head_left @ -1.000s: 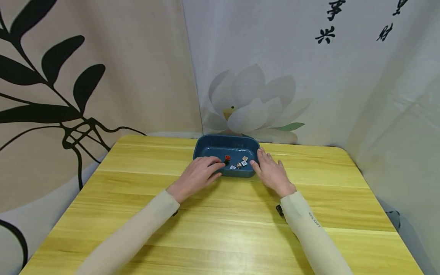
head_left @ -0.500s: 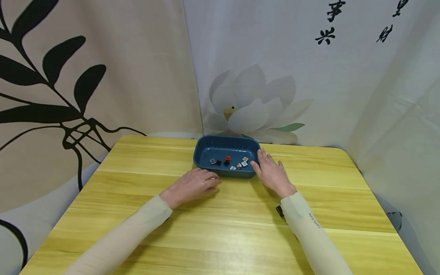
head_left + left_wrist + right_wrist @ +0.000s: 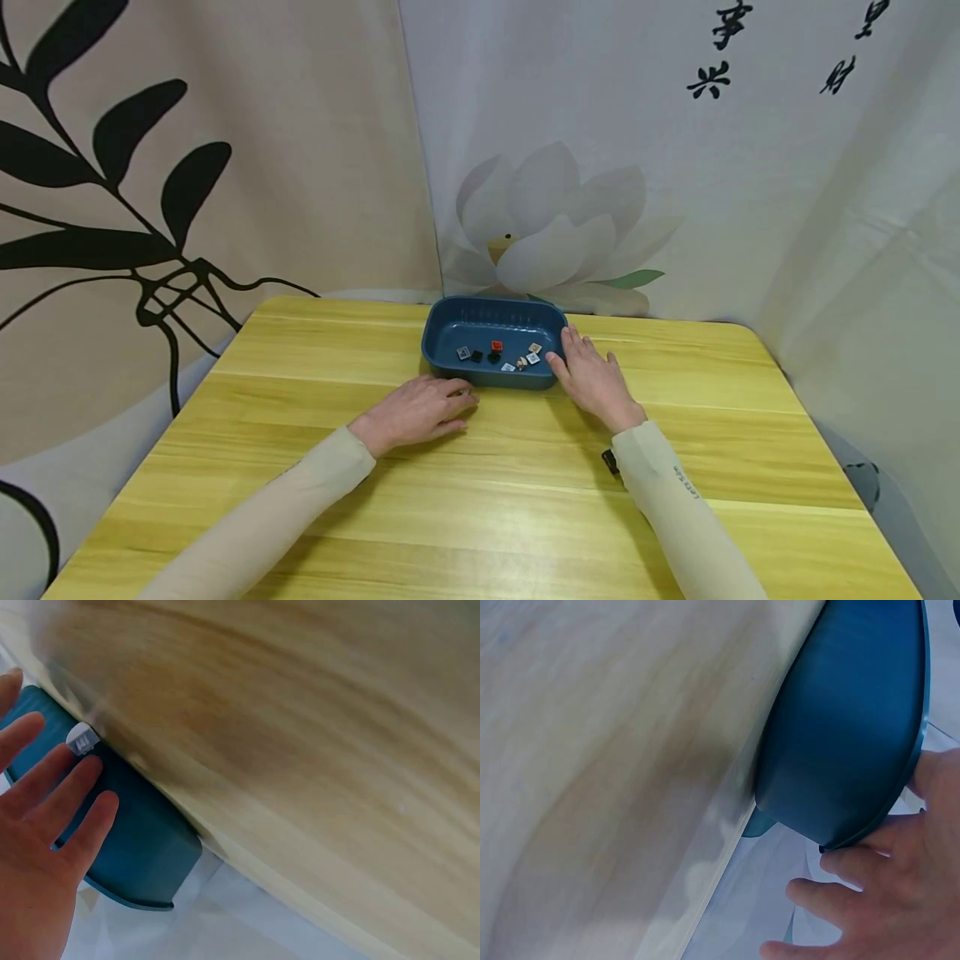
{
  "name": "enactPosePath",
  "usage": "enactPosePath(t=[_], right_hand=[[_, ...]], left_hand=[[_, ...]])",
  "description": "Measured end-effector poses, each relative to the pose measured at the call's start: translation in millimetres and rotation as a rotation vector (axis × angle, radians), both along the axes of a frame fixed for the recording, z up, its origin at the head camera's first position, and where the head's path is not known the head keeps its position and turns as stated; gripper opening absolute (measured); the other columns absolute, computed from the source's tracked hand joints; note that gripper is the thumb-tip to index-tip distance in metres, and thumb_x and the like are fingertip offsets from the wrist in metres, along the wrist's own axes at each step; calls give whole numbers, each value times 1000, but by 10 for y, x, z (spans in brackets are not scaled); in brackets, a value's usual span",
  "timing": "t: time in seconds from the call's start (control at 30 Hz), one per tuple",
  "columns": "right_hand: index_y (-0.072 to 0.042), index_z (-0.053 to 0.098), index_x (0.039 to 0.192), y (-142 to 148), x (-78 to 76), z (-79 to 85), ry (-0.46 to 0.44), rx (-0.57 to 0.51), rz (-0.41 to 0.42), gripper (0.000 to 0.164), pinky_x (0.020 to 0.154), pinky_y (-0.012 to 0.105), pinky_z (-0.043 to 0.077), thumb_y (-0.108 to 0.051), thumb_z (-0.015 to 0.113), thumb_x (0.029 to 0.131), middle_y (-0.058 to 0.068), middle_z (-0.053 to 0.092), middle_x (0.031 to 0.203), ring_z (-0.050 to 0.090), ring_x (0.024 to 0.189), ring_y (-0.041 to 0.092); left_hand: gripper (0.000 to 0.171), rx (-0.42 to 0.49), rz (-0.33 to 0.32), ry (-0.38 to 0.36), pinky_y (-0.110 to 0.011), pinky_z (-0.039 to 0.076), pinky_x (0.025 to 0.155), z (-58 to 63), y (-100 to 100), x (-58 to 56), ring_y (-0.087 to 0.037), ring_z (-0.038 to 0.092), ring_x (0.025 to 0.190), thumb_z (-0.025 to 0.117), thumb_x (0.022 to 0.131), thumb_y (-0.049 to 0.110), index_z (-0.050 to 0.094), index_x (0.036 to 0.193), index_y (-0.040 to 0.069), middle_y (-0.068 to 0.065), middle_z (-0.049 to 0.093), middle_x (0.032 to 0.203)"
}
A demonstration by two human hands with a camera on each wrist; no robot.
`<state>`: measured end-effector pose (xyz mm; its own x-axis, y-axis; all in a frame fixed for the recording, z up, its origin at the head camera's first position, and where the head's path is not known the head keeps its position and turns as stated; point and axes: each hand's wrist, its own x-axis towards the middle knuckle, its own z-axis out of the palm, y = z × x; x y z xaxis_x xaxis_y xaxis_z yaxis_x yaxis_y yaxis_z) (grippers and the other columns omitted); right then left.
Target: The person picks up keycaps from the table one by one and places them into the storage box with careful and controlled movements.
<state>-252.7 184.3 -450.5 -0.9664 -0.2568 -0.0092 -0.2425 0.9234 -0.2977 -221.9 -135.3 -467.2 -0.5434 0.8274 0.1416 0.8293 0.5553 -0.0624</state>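
Observation:
A dark blue rectangular bin [image 3: 491, 377] stands at the table's back edge. Inside lie several small square pieces like keycaps, among them a red one [image 3: 497, 346], black ones and pale ones. My left hand [image 3: 420, 410] is low over the table at the bin's front left, fingers spread and fairly straight. Right at its fingertips, in the left wrist view, is a small white-and-grey piece [image 3: 82, 739] with a marking, close to the bin's base. My right hand [image 3: 596, 379] rests against the bin's right end, its thumb at the front rim and its fingers extended along the side.
The wooden table [image 3: 495, 500] runs from the bin toward the person. Behind it hangs a printed curtain [image 3: 600, 125] with a lotus, dark leaves and characters, close to the table's back edge.
My left hand has come out of the bin, down and toward the person, to the table in front of it. The pieces at the bin's left now show. My right hand keeps its place.

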Motion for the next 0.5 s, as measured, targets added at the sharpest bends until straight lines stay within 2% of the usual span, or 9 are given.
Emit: enactPosePath(t=[0.3,0.5], right_hand=[[-2,14,165,0,-5,-9,-17,0,-5,75,119,71,15,-53,29,112,16,11,172,21,155,42],[-1,14,165,1,3,-4,-10,0,-4,74,118,71,16,-51,30,112,17,12,171,21,155,42]], left_hand=[[32,59,-11,-11,-33,58,80,-21,-9,-8,-17,67,87,77,96,20,72,127,14,-6,64,115],[30,42,28,-28,-28,58,77,-25,-16,8,-16,65,84,76,96,11,73,126,13,-6,62,114]])
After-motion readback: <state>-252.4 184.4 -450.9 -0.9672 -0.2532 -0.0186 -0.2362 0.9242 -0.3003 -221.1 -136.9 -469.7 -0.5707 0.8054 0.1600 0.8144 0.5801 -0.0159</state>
